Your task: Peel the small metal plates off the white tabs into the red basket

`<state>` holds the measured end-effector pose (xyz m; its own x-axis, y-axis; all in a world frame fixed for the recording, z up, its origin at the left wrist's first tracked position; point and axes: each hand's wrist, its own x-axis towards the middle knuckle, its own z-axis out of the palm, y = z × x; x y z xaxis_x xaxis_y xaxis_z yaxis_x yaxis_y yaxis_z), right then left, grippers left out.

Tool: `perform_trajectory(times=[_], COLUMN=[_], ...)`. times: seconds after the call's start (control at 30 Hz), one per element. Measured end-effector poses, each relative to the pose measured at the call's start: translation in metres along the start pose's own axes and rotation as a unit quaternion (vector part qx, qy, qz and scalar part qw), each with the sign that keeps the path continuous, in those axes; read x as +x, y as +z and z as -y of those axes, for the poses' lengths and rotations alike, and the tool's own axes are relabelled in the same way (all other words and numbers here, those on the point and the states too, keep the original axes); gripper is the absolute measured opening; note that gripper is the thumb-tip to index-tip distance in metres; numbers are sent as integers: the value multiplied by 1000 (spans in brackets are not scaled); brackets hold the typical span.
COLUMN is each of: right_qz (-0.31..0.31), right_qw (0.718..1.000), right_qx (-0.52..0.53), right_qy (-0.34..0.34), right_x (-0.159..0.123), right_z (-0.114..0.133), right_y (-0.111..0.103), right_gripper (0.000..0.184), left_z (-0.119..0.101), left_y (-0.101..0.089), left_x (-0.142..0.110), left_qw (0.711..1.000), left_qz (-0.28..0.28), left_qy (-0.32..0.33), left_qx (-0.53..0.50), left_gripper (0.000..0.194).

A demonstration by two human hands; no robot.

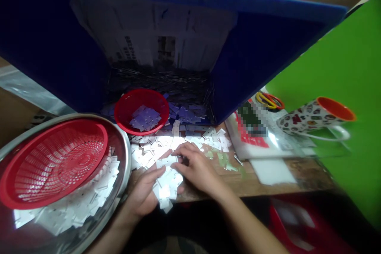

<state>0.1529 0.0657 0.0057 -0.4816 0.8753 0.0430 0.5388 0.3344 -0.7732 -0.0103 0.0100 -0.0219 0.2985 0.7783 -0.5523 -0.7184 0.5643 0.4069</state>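
My left hand [144,194] is closed around a loose stack of small flat metal plates [167,184], its thumb lying over them. My right hand [199,168] bends over the stack's upper end, thumb and fingers closed on a plate there. Many loose plates [151,149] are scattered on the wooden table [205,190] just beyond both hands. Behind them, a red plastic bowl [116,116] holds more plates and sits at the mouth of a blue bin [253,59]. More pieces lie in the shade inside the bin.
At left, a large steel basin [127,158] holds plates and a tilted red colander [99,137]. On the right are scissors with yellow and orange handles [269,101], a patterned mug [311,117] and a white sheet [274,172]. A red container [276,222] stands below the table edge.
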Motion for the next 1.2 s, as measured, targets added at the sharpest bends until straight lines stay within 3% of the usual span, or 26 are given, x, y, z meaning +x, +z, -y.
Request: perform_trajectory(times=[0.1, 0.23, 0.53, 0.87, 1.0, 1.2], right_qz=[-35, -63, -165, -173, -168, -151], right_qw=[999, 994, 979, 976, 970, 979], right_qx=[41, 83, 72, 126, 176, 108], right_qy=[0, -36, -93, -48, -24, -78], right_x=[-1, -9, -28, -30, -31, -32], right_z=[-4, -11, -38, -43, -49, -47], right_y=[1, -4, 5, 14, 18, 9], right_gripper=[9, 12, 19, 10, 16, 15], left_z=[0, -1, -3, -3, -3, -3], left_y=[0, -2, -2, -3, -2, -3], left_x=[0, 0, -1, -2, -1, 0], left_qw=[1000, 1000, 1000, 1000, 1000, 1000], left_qz=[-12, 3, 3, 3, 3, 7], left_qy=[-4, 1, -19, -18, -19, -11], left_qx=[-2, -1, 8, -12, -10, 10], left_gripper=[46, 52, 56, 58, 58, 52])
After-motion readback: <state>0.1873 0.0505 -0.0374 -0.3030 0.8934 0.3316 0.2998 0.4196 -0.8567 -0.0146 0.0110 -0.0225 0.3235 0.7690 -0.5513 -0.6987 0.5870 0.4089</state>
